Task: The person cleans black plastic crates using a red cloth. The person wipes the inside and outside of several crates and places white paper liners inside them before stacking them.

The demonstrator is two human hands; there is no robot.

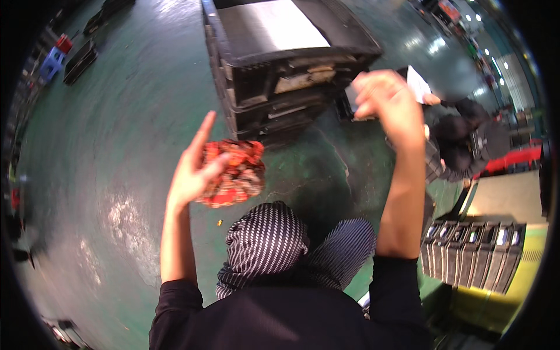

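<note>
My left hand (191,175) grips a crumpled red cloth (242,172) with dark and pale patterning. Its thumb presses over the cloth while the index finger points outward. Raised on the other side, my right hand (385,102) is smeared by motion; its fingers are bent, with a gap to the thumb, and nothing shows in them. Ahead of me stands a stack of black plastic crates (248,87), near the right hand but seemingly apart from it. A whitish flat sheet (286,26) lies in the top crate.
At the right, a person in dark clothes (490,134) is close to another dark crate (345,111). Grey crates (472,254) stand stacked at the lower right. A blue stool (52,63) and a black crate (80,63) sit far left on the green floor (128,140).
</note>
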